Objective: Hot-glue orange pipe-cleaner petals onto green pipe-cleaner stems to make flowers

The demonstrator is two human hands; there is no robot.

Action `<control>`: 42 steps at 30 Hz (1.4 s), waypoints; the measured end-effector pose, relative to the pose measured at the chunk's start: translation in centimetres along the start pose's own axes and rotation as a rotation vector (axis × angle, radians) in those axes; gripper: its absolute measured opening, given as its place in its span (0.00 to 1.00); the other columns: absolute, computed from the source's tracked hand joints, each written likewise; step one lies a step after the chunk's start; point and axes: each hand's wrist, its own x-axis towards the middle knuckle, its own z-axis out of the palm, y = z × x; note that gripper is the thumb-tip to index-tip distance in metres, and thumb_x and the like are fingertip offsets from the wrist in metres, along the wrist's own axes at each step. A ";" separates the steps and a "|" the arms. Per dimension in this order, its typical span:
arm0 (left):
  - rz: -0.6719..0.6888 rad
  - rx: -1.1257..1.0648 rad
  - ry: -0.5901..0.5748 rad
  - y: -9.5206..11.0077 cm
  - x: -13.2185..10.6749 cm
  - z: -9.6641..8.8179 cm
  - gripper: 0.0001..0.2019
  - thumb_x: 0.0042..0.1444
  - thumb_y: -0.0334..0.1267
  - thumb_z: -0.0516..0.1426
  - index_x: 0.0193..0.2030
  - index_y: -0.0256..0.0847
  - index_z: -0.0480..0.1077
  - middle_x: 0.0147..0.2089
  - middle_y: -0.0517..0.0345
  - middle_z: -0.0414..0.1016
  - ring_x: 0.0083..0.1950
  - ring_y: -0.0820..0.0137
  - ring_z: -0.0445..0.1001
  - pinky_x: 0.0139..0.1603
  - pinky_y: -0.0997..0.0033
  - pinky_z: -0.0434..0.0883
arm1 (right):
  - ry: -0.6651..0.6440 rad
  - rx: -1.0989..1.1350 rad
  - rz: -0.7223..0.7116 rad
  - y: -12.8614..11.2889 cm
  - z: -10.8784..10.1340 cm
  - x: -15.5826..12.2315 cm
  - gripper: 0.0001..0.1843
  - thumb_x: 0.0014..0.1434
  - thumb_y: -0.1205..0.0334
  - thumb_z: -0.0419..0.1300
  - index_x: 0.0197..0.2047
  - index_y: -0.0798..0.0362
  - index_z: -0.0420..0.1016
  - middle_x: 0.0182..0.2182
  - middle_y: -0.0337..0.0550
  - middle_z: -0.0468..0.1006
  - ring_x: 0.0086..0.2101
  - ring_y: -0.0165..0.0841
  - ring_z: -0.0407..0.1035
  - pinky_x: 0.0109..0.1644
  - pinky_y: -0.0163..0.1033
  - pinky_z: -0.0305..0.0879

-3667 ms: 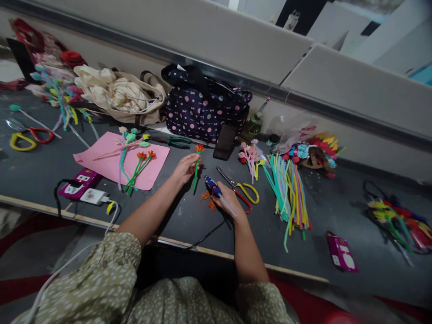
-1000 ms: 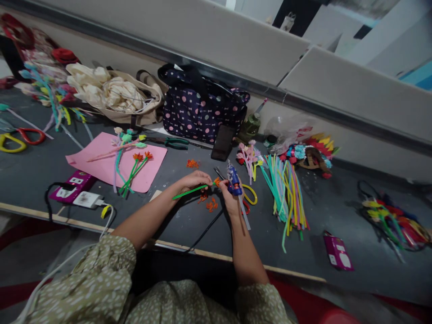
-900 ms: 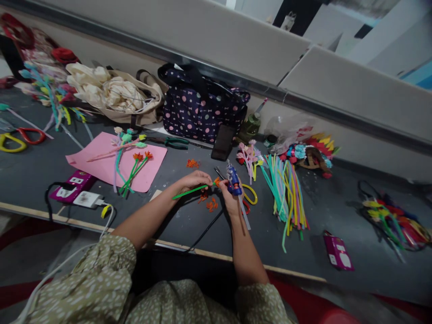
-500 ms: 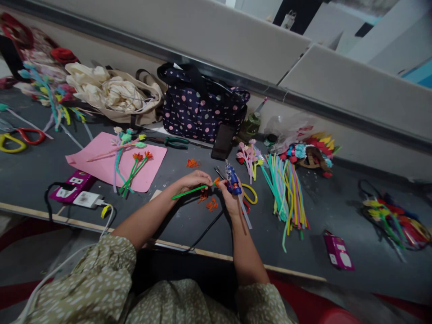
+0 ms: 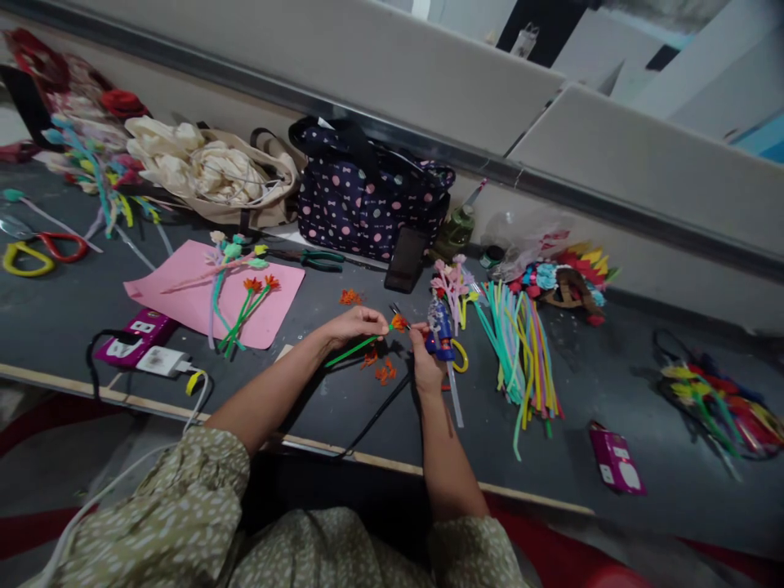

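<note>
My left hand (image 5: 352,324) pinches a green pipe-cleaner stem (image 5: 350,349) with a small orange flower (image 5: 398,322) at its tip, held just above the dark table (image 5: 73,302). My right hand (image 5: 427,366) is closed around a blue glue gun (image 5: 441,327), whose clear glue stick (image 5: 456,400) trails back toward me. The right fingertips reach toward the orange flower. Loose orange petal pieces (image 5: 380,370) lie on the table under my hands.
Scissors with yellow and red handles (image 5: 456,355) lie behind the glue gun. A bundle of coloured pipe cleaners (image 5: 520,351) lies to the right. A pink sheet (image 5: 202,298) carries finished flowers. A polka-dot bag (image 5: 367,196), phone (image 5: 406,259), green pliers (image 5: 318,259) and power strip (image 5: 135,339) stand around.
The glue gun has moved slightly right, away from the flower tip. The stem's flower end has risen a little in my left hand. Earlier the stem stood more upright.
</note>
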 end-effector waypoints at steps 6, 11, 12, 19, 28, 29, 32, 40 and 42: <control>0.211 -0.103 0.085 0.8 -0.5 -0.4 0.16 0.43 0.45 0.71 0.31 0.35 0.76 0.27 0.58 0.74 0.26 0.76 0.69 0.32 0.76 0.66 | 0.075 0.079 0.093 0.4 -0.1 0.1 0.22 0.54 0.41 0.65 0.38 0.53 0.75 0.32 0.39 0.76 0.23 0.26 0.64 0.28 0.34 0.63; 0.259 -0.198 0.148 1.5 -0.9 -0.1 0.18 0.41 0.46 0.72 0.29 0.36 0.73 0.25 0.61 0.72 0.26 0.76 0.69 0.31 0.76 0.69 | 0.075 0.101 0.087 0.1 0.0 0.1 0.25 0.52 0.38 0.65 0.36 0.53 0.75 0.27 0.38 0.75 0.22 0.26 0.64 0.27 0.34 0.61; 0.258 -0.223 0.156 1.5 -0.9 -0.1 0.19 0.41 0.46 0.72 0.30 0.36 0.73 0.26 0.61 0.72 0.26 0.76 0.69 0.31 0.76 0.69 | 0.066 0.117 0.089 0.1 0.0 0.1 0.25 0.52 0.38 0.65 0.36 0.53 0.75 0.26 0.37 0.74 0.22 0.27 0.64 0.27 0.34 0.61; 0.238 -0.353 0.268 1.3 -0.1 -0.3 0.21 0.40 0.47 0.73 0.32 0.35 0.72 0.26 0.61 0.70 0.21 0.81 0.63 0.20 0.82 0.58 | -0.012 0.108 0.077 0.1 -0.1 0.1 0.21 0.59 0.40 0.61 0.36 0.51 0.76 0.20 0.34 0.73 0.23 0.29 0.67 0.28 0.33 0.59; 0.255 -0.444 0.396 1.6 0.5 -1.3 0.18 0.38 0.39 0.73 0.31 0.35 0.71 0.25 0.60 0.72 0.23 0.78 0.68 0.22 0.80 0.66 | -0.017 0.248 0.120 0.4 0.2 0.8 0.22 0.58 0.39 0.60 0.30 0.51 0.72 0.18 0.33 0.72 0.16 0.25 0.60 0.23 0.33 0.56; 0.240 -0.454 0.410 1.6 0.6 -1.4 0.17 0.39 0.38 0.73 0.31 0.35 0.72 0.25 0.60 0.73 0.23 0.78 0.69 0.22 0.80 0.67 | -0.023 0.292 0.127 0.2 0.2 0.9 0.22 0.57 0.39 0.61 0.30 0.51 0.71 0.17 0.32 0.71 0.16 0.24 0.58 0.22 0.33 0.55; 0.215 -0.483 0.468 1.8 0.8 -1.7 0.14 0.41 0.35 0.71 0.32 0.34 0.73 0.26 0.59 0.74 0.24 0.77 0.71 0.24 0.79 0.69 | -0.059 0.403 0.167 -0.2 0.2 1.2 0.20 0.53 0.42 0.65 0.30 0.52 0.70 0.19 0.33 0.71 0.15 0.22 0.55 0.19 0.32 0.54; 0.241 -0.477 0.464 2.4 0.4 -2.1 0.15 0.42 0.35 0.72 0.32 0.34 0.73 0.23 0.64 0.71 0.19 0.82 0.64 0.22 0.81 0.66 | -0.125 0.407 0.219 -0.7 0.1 1.3 0.22 0.42 0.50 0.73 0.35 0.52 0.70 0.27 0.36 0.76 0.17 0.22 0.58 0.19 0.32 0.58; 0.252 -0.475 0.462 2.6 0.2 -2.0 0.15 0.41 0.35 0.72 0.31 0.33 0.73 0.23 0.65 0.70 0.17 0.84 0.61 0.20 0.83 0.63 | -0.132 0.400 0.211 -0.6 0.2 1.3 0.22 0.43 0.50 0.72 0.35 0.52 0.70 0.28 0.36 0.76 0.17 0.22 0.57 0.18 0.32 0.58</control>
